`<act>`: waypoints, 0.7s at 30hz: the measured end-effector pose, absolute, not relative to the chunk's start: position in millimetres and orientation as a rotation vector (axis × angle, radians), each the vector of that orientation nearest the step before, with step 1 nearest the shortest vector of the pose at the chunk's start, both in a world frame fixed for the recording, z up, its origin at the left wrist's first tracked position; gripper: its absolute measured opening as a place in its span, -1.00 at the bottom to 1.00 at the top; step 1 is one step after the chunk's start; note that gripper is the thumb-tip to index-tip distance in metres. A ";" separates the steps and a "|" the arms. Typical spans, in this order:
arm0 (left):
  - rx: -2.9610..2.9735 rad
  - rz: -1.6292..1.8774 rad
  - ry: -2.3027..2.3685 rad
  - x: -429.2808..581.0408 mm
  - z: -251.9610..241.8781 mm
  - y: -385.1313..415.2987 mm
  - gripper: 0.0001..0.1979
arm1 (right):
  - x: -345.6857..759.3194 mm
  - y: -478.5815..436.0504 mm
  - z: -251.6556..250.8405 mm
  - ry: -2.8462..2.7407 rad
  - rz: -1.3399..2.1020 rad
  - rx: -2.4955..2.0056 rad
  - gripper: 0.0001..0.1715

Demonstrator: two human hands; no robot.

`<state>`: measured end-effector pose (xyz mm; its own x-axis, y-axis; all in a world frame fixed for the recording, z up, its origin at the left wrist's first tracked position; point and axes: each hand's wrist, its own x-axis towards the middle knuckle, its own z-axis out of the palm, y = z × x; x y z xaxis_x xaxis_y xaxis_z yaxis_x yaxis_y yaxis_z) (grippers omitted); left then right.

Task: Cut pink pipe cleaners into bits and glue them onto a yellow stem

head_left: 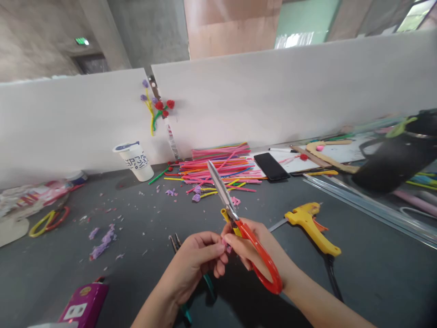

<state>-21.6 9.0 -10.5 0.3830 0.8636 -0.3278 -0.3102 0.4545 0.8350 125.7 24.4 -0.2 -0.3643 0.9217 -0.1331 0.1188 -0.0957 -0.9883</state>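
Note:
My left hand (200, 257) pinches a small pink fuzzy piece (228, 247) between thumb and fingers. My right hand (254, 241) grips scissors (221, 187) with one red and one yellow handle, their blades pointing up and away. The fingertips of that hand also meet at the pink piece, close against the left ones. Beneath my left hand lie pliers with teal handles (209, 286), partly hidden by it. Just beyond the scissors rest pink scraps (235, 201) and a bundle of pink, red and orange pipe cleaners (218, 171).
A yellow glue gun (312, 225) lies to the right, its cord running toward me. Behind are a phone (271, 166), a paper cup (136, 161) and a black bottle (392, 157). At left are purple scraps (103, 242), another pair of scissors (48, 223) and a magenta box (83, 304).

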 end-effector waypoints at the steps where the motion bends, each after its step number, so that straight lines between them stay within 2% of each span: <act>1: 0.777 0.829 0.869 -21.6 -10.9 9.0 -0.87 | 125.3 24.9 -1.3 -1.496 1.551 -1.164 -0.79; 11: 1.036 0.936 1.169 -17.8 -6.6 10.8 -0.87 | 125.4 26.1 -2.1 -1.604 1.375 -1.339 -0.91; 18: 1.101 0.950 1.173 -16.2 -10.4 8.5 -0.93 | 122.7 24.3 -2.9 -1.700 1.284 -1.333 -0.84; 21: 1.004 1.027 1.180 -18.8 -7.1 8.9 -0.92 | 128.0 23.4 -5.4 -1.803 1.111 -1.346 -0.80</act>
<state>-18.8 8.9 -7.1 0.0912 0.9699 -0.2256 -0.0896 0.2336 0.9682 128.0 23.4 -5.4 -0.2870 0.9579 -0.0041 0.4347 0.1264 -0.8917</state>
